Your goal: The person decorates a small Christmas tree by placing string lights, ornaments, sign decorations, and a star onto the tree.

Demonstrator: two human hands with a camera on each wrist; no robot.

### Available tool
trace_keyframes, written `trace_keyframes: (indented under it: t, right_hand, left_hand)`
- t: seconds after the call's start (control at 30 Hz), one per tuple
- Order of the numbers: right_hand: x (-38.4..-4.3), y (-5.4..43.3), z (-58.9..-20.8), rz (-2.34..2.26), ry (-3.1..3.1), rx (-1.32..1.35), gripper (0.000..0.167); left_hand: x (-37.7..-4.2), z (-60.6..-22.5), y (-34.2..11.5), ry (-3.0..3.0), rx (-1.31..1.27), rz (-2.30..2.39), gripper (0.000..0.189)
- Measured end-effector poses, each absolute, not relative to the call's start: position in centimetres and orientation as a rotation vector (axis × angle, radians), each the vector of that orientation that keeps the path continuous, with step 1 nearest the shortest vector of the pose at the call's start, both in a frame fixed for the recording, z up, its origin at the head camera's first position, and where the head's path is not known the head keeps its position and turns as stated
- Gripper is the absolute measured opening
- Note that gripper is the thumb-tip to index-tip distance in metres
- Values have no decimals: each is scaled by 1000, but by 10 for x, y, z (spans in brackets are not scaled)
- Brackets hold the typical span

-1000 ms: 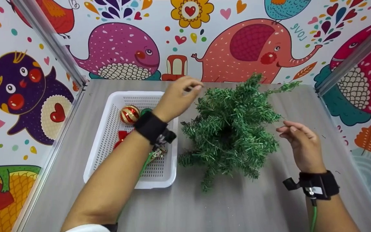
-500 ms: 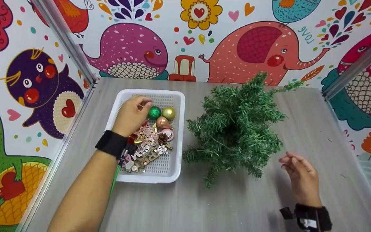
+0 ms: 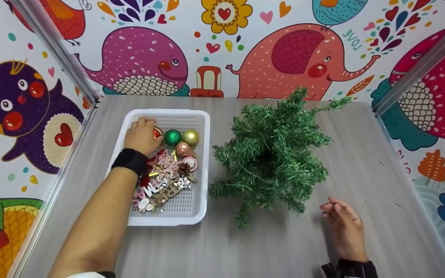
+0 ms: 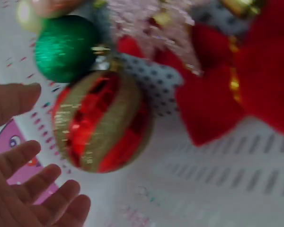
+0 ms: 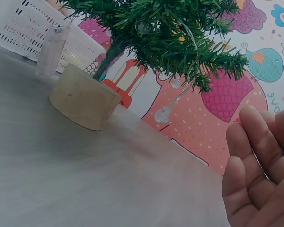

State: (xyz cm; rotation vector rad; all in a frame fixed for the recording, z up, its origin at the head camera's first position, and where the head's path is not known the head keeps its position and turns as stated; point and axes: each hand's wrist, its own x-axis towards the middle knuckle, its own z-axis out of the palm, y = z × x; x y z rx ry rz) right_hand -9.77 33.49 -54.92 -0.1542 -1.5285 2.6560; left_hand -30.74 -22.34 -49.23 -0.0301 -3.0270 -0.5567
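My left hand (image 3: 143, 136) is down in the white basket (image 3: 203, 193), beside a red ball ornament with gold glitter stripes (image 4: 103, 122). In the left wrist view its thumb and fingers are spread at the side of the ball, with a gap between. A green glitter ball (image 4: 66, 49) touches the striped one. Red velvet bows (image 4: 213, 90) lie nearby. My right hand (image 3: 344, 227) is held over the table, to the right of a small artificial Christmas tree (image 3: 272, 154). Its fingers are loosely bent and hold nothing.
The basket also holds a gold ball (image 3: 191, 137), a copper-coloured ornament (image 3: 184, 149), a pine cone (image 3: 184, 167) and wooden letters. The tree stands on a round wooden base (image 5: 84, 97), with clear bulbs (image 5: 163, 115) hanging from a wire. Printed wall panels (image 3: 214, 46) border the table.
My left hand has moved from beside the tree leftward and down into the basket, to the striped ball. My right hand has drawn back from the tree's branches toward me.
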Motion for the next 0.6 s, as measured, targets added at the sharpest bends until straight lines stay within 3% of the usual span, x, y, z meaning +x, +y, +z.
trace_keyframes:
  t: [0.2, 0.6]
  right_hand:
    - [-96, 333, -554, 2680, -1474, -77, 36]
    - [-97, 332, -557, 2621, -1544, -135, 32]
  left_hand:
    - [-304, -500, -226, -3100, -40, -457, 75]
    - [-308, -512, -221, -3093, -39, -596, 72]
